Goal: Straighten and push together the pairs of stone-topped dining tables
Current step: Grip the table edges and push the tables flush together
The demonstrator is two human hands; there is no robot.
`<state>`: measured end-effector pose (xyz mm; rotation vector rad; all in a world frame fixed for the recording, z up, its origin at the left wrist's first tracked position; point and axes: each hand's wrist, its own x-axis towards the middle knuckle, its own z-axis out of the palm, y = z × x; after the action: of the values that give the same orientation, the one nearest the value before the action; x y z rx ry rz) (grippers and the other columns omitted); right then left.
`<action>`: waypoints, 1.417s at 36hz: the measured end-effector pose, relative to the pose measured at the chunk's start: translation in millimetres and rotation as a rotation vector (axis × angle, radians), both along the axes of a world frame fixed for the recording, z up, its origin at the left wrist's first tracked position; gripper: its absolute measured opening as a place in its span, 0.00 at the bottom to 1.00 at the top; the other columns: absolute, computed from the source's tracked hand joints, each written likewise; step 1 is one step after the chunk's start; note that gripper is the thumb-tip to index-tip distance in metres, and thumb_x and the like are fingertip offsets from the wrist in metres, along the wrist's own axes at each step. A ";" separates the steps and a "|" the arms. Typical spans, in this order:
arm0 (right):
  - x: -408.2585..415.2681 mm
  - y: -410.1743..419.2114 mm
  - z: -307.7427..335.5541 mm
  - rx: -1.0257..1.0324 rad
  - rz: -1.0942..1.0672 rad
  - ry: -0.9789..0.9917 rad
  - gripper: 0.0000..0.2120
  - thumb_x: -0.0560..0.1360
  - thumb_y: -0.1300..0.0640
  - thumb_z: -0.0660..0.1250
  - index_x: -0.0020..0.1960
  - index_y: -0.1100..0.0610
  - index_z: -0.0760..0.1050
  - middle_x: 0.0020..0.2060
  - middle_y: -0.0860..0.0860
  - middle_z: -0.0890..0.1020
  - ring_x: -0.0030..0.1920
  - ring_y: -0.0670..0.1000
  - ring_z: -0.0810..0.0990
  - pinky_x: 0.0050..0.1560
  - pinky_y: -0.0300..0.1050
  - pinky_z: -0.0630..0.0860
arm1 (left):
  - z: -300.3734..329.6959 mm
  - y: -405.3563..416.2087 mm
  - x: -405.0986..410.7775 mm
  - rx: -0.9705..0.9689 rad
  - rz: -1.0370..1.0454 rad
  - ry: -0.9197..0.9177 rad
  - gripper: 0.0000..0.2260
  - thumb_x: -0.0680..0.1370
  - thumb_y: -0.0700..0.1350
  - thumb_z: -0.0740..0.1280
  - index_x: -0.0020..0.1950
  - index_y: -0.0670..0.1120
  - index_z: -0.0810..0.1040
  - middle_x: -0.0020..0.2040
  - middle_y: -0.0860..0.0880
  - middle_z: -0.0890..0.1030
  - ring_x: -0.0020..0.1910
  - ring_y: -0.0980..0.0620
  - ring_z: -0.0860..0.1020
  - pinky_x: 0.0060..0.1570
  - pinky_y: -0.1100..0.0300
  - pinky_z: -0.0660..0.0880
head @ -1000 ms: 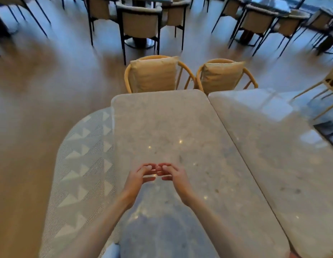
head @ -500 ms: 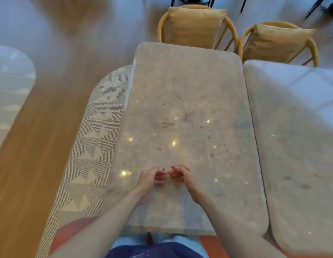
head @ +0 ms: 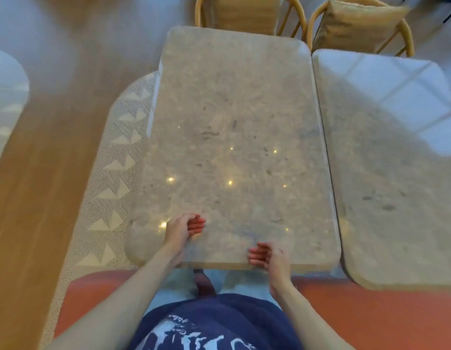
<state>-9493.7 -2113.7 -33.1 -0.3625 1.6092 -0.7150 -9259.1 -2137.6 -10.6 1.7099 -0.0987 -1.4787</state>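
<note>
Two stone-topped tables stand side by side. The left table [head: 234, 137] fills the middle of the view and the right table [head: 396, 173] lies along its right side. A thin seam separates them and widens slightly toward me. The right table's near edge sits closer to me than the left table's. My left hand [head: 182, 229] hovers over the left table near its front left, fingers loosely curled, holding nothing. My right hand [head: 268, 257] is at that table's near edge, fingers loosely curled, also holding nothing.
Two wicker chairs with cushions, one [head: 247, 13] behind the left table and one [head: 358, 24] behind the right, stand at the far side. A patterned rug [head: 113, 173] lies under the tables, with wooden floor [head: 42, 147] to the left. An orange bench seat [head: 371, 314] runs below me.
My hands, fingertips nearly touching before, have drawn apart. The right hand has pulled back to the table's near edge. The view has tilted further down over the table.
</note>
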 end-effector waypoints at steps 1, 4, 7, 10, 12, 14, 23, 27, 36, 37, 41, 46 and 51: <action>-8.1 8.9 -1.8 0.017 -0.037 0.061 0.14 0.80 0.59 0.60 0.41 0.63 0.78 0.34 0.62 0.85 0.32 0.58 0.84 0.32 0.46 0.78 | 0.0 10.6 -6.2 0.018 0.036 -0.006 0.10 0.81 0.36 0.59 0.45 0.37 0.79 0.40 0.39 0.82 0.30 0.51 0.82 0.33 0.62 0.79; -33.4 33.8 -7.8 0.112 -0.201 0.141 0.17 0.79 0.53 0.66 0.33 0.60 0.74 0.25 0.58 0.81 0.26 0.54 0.80 0.28 0.43 0.75 | -3.6 53.0 -37.0 0.091 0.167 0.025 0.12 0.82 0.38 0.58 0.43 0.38 0.78 0.33 0.42 0.83 0.27 0.49 0.81 0.27 0.61 0.78; -46.9 41.4 -15.3 0.192 -0.381 -0.065 0.15 0.77 0.47 0.70 0.41 0.59 0.76 0.31 0.55 0.80 0.33 0.53 0.79 0.36 0.47 0.76 | -16.4 89.7 -67.1 0.174 0.327 0.131 0.15 0.83 0.42 0.58 0.40 0.38 0.76 0.26 0.44 0.80 0.23 0.48 0.79 0.25 0.60 0.77; -50.4 32.8 -22.4 0.162 -0.526 -0.371 0.19 0.78 0.45 0.67 0.60 0.59 0.77 0.53 0.56 0.81 0.50 0.56 0.80 0.53 0.51 0.78 | -28.0 106.2 -86.2 0.262 0.473 0.270 0.15 0.81 0.52 0.64 0.45 0.40 0.74 0.35 0.41 0.79 0.35 0.44 0.78 0.40 0.51 0.78; -51.2 23.1 -23.5 0.132 -0.533 -0.504 0.23 0.77 0.43 0.67 0.65 0.58 0.75 0.60 0.59 0.81 0.60 0.59 0.79 0.64 0.54 0.75 | -34.5 106.3 -94.0 0.225 0.547 0.367 0.18 0.80 0.57 0.65 0.53 0.41 0.73 0.44 0.41 0.76 0.42 0.44 0.77 0.50 0.48 0.77; -53.0 17.9 -26.3 0.135 -0.544 -0.587 0.24 0.77 0.42 0.67 0.66 0.58 0.75 0.61 0.61 0.80 0.63 0.61 0.78 0.66 0.56 0.74 | -39.3 99.6 -97.4 0.117 0.619 0.452 0.21 0.78 0.61 0.66 0.57 0.43 0.72 0.50 0.42 0.76 0.47 0.45 0.77 0.54 0.49 0.76; -62.3 25.4 -32.6 0.099 -0.508 -0.663 0.25 0.81 0.49 0.64 0.72 0.63 0.69 0.65 0.63 0.77 0.66 0.62 0.76 0.68 0.57 0.72 | -42.3 87.9 -85.2 -0.088 0.718 0.594 0.25 0.79 0.55 0.66 0.71 0.43 0.71 0.66 0.39 0.77 0.63 0.40 0.76 0.65 0.45 0.71; -63.6 28.7 -31.8 0.069 -0.478 -0.657 0.24 0.82 0.52 0.62 0.73 0.64 0.66 0.66 0.64 0.76 0.66 0.63 0.75 0.67 0.57 0.72 | -36.1 93.8 -89.1 -0.121 0.702 0.577 0.22 0.80 0.50 0.65 0.71 0.42 0.69 0.66 0.38 0.76 0.60 0.39 0.76 0.63 0.44 0.72; -68.6 39.5 -29.9 0.006 -0.421 -0.670 0.23 0.82 0.55 0.62 0.73 0.65 0.65 0.63 0.64 0.77 0.60 0.61 0.79 0.58 0.54 0.76 | -35.9 103.5 -94.9 -0.152 0.682 0.543 0.21 0.80 0.46 0.64 0.71 0.41 0.68 0.67 0.38 0.75 0.65 0.40 0.74 0.71 0.46 0.68; -70.4 41.6 -30.0 0.003 -0.417 -0.674 0.24 0.82 0.55 0.63 0.73 0.64 0.64 0.64 0.64 0.77 0.60 0.61 0.78 0.60 0.55 0.76 | -37.2 105.3 -95.4 -0.152 0.681 0.539 0.22 0.80 0.46 0.65 0.72 0.41 0.68 0.68 0.38 0.75 0.66 0.39 0.74 0.72 0.46 0.67; -75.7 49.0 -32.4 0.008 -0.398 -0.677 0.25 0.81 0.55 0.63 0.74 0.63 0.63 0.66 0.65 0.75 0.64 0.63 0.76 0.67 0.59 0.72 | -38.6 114.0 -98.4 -0.172 0.662 0.504 0.20 0.79 0.45 0.64 0.70 0.41 0.69 0.68 0.38 0.74 0.67 0.39 0.73 0.73 0.45 0.65; -78.0 54.9 -30.5 0.018 -0.390 -0.673 0.23 0.82 0.55 0.62 0.72 0.66 0.65 0.65 0.66 0.76 0.64 0.64 0.76 0.68 0.59 0.71 | -41.7 120.3 -98.8 -0.164 0.655 0.502 0.13 0.79 0.45 0.64 0.63 0.42 0.72 0.67 0.39 0.75 0.65 0.40 0.74 0.71 0.46 0.67; -80.9 59.4 -30.4 0.025 -0.389 -0.677 0.22 0.82 0.55 0.62 0.72 0.65 0.67 0.64 0.65 0.76 0.63 0.63 0.76 0.65 0.58 0.73 | -44.8 125.4 -100.2 -0.179 0.650 0.513 0.13 0.79 0.44 0.64 0.62 0.43 0.73 0.66 0.39 0.75 0.64 0.40 0.75 0.71 0.46 0.67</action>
<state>-9574.6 -2054.3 -63.5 0.2123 1.0411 -0.9822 -9359.4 -2012.3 -55.4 1.0292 0.5332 -1.3025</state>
